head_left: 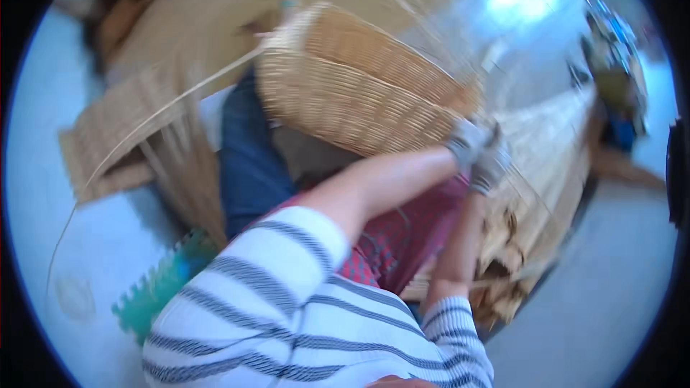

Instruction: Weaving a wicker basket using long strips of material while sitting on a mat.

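Note:
A long, tan woven basket point(352, 97) lies tilted across my lap, its hollow side facing away from me. At its right end, my left hand point(466, 144), in a pale glove, is closed at the corner of the rim. Pressed close beside it is my right hand point(491, 165), also gloved, with its fingers closed; blur hides what they pinch. A thin strand point(532, 190) trails down from near the right hand. Another long, pale strand point(165, 108) arcs from the basket's left end down to the floor on the left.
To the left stands another woven piece point(122, 129) with loose strands hanging from it. A bundle of pale, dried stalks point(546, 151) spreads at my right. A green foam mat point(165, 287) lies at the lower left. Cluttered shelves point(618, 65) stand at the far right.

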`<state>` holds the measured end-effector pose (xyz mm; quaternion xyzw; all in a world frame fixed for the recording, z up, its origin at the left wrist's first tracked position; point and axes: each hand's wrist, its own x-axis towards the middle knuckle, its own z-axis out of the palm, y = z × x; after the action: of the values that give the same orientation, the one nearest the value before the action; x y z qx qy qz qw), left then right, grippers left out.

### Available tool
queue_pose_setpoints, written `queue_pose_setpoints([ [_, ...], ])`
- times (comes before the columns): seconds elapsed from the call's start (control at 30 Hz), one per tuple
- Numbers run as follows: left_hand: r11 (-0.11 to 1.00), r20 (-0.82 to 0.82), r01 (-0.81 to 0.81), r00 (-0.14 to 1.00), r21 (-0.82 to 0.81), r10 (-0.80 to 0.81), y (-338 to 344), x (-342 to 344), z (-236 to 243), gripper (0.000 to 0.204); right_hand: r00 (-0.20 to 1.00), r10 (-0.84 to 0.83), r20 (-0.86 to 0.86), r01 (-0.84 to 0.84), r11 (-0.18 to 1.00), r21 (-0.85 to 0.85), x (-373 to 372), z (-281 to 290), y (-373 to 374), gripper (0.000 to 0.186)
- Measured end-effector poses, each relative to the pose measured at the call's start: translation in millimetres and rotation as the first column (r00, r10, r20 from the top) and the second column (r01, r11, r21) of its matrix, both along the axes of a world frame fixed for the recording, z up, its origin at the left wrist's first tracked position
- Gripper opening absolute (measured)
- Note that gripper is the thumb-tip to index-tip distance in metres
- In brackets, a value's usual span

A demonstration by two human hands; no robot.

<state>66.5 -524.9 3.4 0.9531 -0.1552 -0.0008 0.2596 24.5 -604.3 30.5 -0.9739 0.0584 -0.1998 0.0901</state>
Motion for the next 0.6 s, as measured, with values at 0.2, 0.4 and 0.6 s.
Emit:
queue_pose_setpoints([
  [0.2, 0.943, -0.066, 0.171, 0.978, -0.286, -0.197, 68, -24, 30, 0.036, 0.949, -0.005, -0.317, 0.003, 1.0, -0.006, 25, 26, -21, 0.044],
  [0.4, 0.897, 0.362, 0.014, 0.918, -0.443, 0.164, 322, -98, 21, 0.013, 0.924, 0.37, 0.099, -0.319, 0.599, 0.734, -31, 42, 148, 0.053],
  [0.6, 0.919, 0.524, -0.257, 0.76, -0.299, 0.383, 500, -64, -8, 0.035, 0.33, 0.909, 0.255, -0.873, 0.191, 0.449, -31, 70, 392, 0.065],
])
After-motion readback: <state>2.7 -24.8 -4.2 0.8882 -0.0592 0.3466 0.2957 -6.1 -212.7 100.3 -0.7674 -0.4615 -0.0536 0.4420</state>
